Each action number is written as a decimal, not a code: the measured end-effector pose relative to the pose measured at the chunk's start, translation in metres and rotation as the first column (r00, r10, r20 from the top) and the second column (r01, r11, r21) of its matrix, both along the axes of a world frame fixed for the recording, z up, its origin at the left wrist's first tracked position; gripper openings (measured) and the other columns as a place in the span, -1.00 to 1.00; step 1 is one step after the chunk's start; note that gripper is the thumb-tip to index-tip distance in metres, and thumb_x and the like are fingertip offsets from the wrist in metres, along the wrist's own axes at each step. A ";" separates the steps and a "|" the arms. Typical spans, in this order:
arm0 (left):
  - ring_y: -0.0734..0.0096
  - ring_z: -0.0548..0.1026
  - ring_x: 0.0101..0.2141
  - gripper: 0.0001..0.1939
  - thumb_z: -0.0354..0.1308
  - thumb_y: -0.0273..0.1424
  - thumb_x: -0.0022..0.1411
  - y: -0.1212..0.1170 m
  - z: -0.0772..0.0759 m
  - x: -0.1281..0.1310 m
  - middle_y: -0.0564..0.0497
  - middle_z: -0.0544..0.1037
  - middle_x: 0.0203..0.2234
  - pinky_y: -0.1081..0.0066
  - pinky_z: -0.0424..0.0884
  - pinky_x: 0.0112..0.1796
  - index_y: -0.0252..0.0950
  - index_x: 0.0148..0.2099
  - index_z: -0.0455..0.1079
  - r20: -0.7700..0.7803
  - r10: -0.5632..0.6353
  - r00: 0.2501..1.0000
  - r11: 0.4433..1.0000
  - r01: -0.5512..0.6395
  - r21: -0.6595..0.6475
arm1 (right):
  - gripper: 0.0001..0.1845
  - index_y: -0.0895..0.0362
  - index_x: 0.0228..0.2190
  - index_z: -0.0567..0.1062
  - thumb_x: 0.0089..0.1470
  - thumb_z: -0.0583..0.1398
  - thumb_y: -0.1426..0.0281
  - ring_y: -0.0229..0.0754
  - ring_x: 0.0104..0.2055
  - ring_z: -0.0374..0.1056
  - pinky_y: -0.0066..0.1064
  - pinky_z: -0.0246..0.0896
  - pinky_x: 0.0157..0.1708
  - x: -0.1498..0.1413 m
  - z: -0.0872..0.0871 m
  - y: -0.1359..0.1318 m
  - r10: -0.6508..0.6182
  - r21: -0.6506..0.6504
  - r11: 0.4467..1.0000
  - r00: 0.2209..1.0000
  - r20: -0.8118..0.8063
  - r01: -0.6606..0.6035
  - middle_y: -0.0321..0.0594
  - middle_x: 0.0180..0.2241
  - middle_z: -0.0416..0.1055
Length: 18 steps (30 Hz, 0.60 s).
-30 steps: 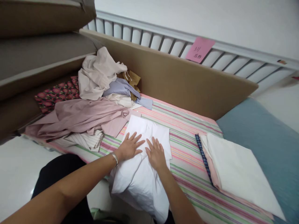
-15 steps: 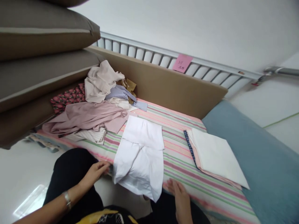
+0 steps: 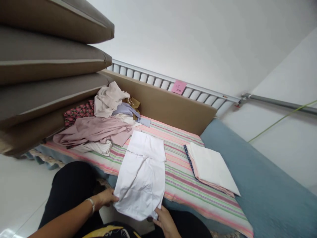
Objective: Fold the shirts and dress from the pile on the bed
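A white garment (image 3: 141, 178), partly folded, lies on the striped cloth (image 3: 178, 178) with its near end hanging over the front edge toward my lap. My left hand (image 3: 107, 197), a bracelet on its wrist, pinches the garment's lower left edge. At the lower right corner my right hand (image 3: 163, 218) grips the fabric between thumb and fingers. The far part of the garment is turned over in a flat flap. To the right sits a stack of folded clothes (image 3: 210, 167), white on top, with pink and dark checked cloth beneath.
Loose clothes (image 3: 99, 127) in pink, cream and blue lie heaped at the left, beside stacked grey-brown cushions (image 3: 49, 71). Behind the bed stand a brown board (image 3: 168, 105) and a slatted white rail with a pink note (image 3: 178, 87). Blue bedding (image 3: 247, 175) shows at the right.
Both hands lay flat on the white garment, then lifted off toward me and to its sides. Now they hold its near corners. The view has shifted back and upward.
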<state>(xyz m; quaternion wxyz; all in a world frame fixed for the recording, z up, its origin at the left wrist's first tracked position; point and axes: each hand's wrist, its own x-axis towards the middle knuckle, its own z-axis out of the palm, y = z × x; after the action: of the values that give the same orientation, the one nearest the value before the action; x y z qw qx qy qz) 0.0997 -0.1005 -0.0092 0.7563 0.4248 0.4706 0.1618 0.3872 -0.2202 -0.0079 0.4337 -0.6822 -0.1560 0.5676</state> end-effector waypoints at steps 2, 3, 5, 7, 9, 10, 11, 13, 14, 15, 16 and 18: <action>0.26 0.40 -0.47 -0.65 0.39 -0.31 -0.34 -0.006 0.002 -0.004 0.01 0.48 -0.55 0.33 0.24 -0.36 -0.31 -0.41 0.48 -0.059 -0.016 0.998 1.000 0.017 0.020 | -0.36 0.09 -0.32 0.53 -0.49 0.37 0.00 -0.07 -0.28 0.44 -0.27 0.28 -0.28 -0.001 0.005 -0.006 0.024 0.046 0.999 0.999 -0.038 -0.023 -0.19 -0.38 0.53; 0.26 0.40 -0.47 -0.63 0.39 -0.29 -0.33 -0.010 0.004 -0.005 0.01 0.48 -0.55 0.34 0.25 -0.38 -0.31 -0.39 0.47 -0.067 -0.014 0.998 1.000 0.015 0.016 | -0.35 0.10 -0.32 0.53 -0.48 0.36 -0.02 -0.07 -0.30 0.45 -0.27 0.29 -0.30 -0.003 0.010 -0.008 0.028 0.069 0.997 0.998 -0.057 -0.024 -0.19 -0.40 0.53; 0.26 0.43 -0.47 -0.59 0.39 -0.23 -0.31 -0.017 0.011 -0.007 0.00 0.50 -0.53 0.38 0.26 -0.43 -0.31 -0.35 0.47 -0.019 0.011 1.000 1.000 -0.011 -0.013 | -0.35 0.12 -0.35 0.53 -0.49 0.37 -0.03 -0.06 -0.34 0.45 -0.28 0.30 -0.37 -0.006 0.025 -0.013 0.008 0.087 0.996 0.996 -0.086 0.000 -0.18 -0.43 0.53; 0.26 0.45 -0.47 -0.56 0.39 -0.19 -0.28 -0.023 0.026 -0.008 -0.03 0.53 -0.49 0.40 0.28 -0.46 -0.31 -0.32 0.47 0.073 0.030 0.997 0.999 -0.027 -0.041 | -0.37 0.14 -0.35 0.52 -0.47 0.39 0.01 -0.06 -0.37 0.45 -0.30 0.30 -0.42 -0.009 0.047 -0.018 -0.020 0.111 0.993 0.994 -0.110 0.032 -0.17 -0.43 0.53; 0.27 0.47 -0.47 -0.55 0.39 -0.17 -0.22 -0.028 0.052 -0.007 -0.06 0.55 -0.46 0.41 0.32 -0.46 -0.34 -0.28 0.47 0.172 0.036 0.984 0.999 -0.029 -0.040 | -0.41 0.15 -0.32 0.52 -0.40 0.39 0.06 -0.08 -0.35 0.44 -0.33 0.29 -0.44 -0.011 0.074 -0.019 -0.047 0.166 0.984 0.989 -0.142 0.070 -0.15 -0.39 0.54; 0.27 0.48 -0.46 -0.55 0.38 -0.18 -0.19 -0.029 0.068 -0.006 -0.07 0.55 -0.45 0.40 0.35 -0.45 -0.35 -0.27 0.47 0.216 0.036 0.976 0.999 -0.030 -0.032 | -0.44 0.15 -0.31 0.52 -0.36 0.39 0.09 -0.09 -0.34 0.44 -0.35 0.30 -0.43 -0.012 0.088 -0.019 -0.065 0.205 0.974 0.985 -0.162 0.098 -0.15 -0.36 0.54; 0.27 0.49 -0.44 -0.56 0.37 -0.19 -0.16 -0.029 0.085 -0.004 -0.08 0.56 -0.43 0.39 0.37 -0.42 -0.36 -0.25 0.47 0.255 0.044 0.966 0.999 -0.040 -0.022 | -0.48 0.16 -0.31 0.52 -0.33 0.38 0.12 -0.11 -0.33 0.44 -0.35 0.31 -0.42 -0.012 0.103 -0.017 -0.086 0.247 0.960 0.979 -0.187 0.132 -0.16 -0.35 0.54; 0.27 0.51 -0.38 -0.60 0.35 -0.24 -0.09 -0.028 0.117 0.000 -0.09 0.56 -0.40 0.36 0.43 -0.36 -0.37 -0.22 0.47 0.333 0.085 0.939 0.996 -0.087 -0.009 | -0.53 0.16 -0.31 0.52 -0.29 0.38 0.18 -0.15 -0.33 0.43 -0.36 0.33 -0.39 -0.012 0.130 -0.012 -0.137 0.315 0.925 0.959 -0.247 0.213 -0.19 -0.32 0.54; 0.27 0.51 -0.37 -0.62 0.33 -0.26 -0.06 -0.027 0.131 0.002 -0.10 0.56 -0.38 0.35 0.44 -0.33 -0.39 -0.21 0.47 0.362 0.113 0.925 0.993 -0.117 -0.012 | -0.55 0.15 -0.30 0.52 -0.29 0.39 0.22 -0.18 -0.35 0.42 -0.36 0.35 -0.38 -0.013 0.141 -0.009 -0.159 0.335 0.908 0.946 -0.282 0.253 -0.21 -0.32 0.54; 0.28 0.51 -0.37 -0.64 0.32 -0.28 -0.04 -0.026 0.142 0.004 -0.11 0.56 -0.37 0.33 0.46 -0.31 -0.39 -0.21 0.47 0.385 0.142 0.912 0.989 -0.144 -0.022 | -0.57 0.15 -0.30 0.51 -0.29 0.39 0.25 -0.20 -0.37 0.42 -0.37 0.36 -0.37 -0.013 0.151 -0.007 -0.178 0.345 0.894 0.932 -0.317 0.288 -0.23 -0.33 0.54; 0.28 0.51 -0.38 -0.66 0.31 -0.29 -0.03 -0.026 0.150 0.005 -0.11 0.56 -0.37 0.32 0.47 -0.31 -0.40 -0.21 0.47 0.397 0.169 0.902 0.985 -0.169 -0.036 | -0.57 0.15 -0.30 0.51 -0.30 0.39 0.29 -0.21 -0.39 0.41 -0.37 0.36 -0.38 -0.015 0.158 -0.007 -0.190 0.343 0.885 0.918 -0.349 0.314 -0.25 -0.35 0.54; 0.30 0.51 -0.40 -0.67 0.30 -0.31 -0.01 -0.029 0.160 0.003 -0.12 0.56 -0.37 0.32 0.48 -0.32 -0.42 -0.21 0.47 0.405 0.202 0.892 0.979 -0.194 -0.060 | -0.57 0.14 -0.30 0.51 -0.32 0.40 0.33 -0.22 -0.41 0.41 -0.38 0.37 -0.38 -0.018 0.168 -0.009 -0.200 0.327 0.882 0.899 -0.390 0.338 -0.27 -0.39 0.54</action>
<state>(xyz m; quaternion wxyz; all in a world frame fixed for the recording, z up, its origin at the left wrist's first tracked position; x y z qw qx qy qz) 0.1032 -0.1291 0.1512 0.8212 0.3247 0.3442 0.3189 0.3690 -0.2296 0.1599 0.6557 -0.4882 -0.0885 0.5691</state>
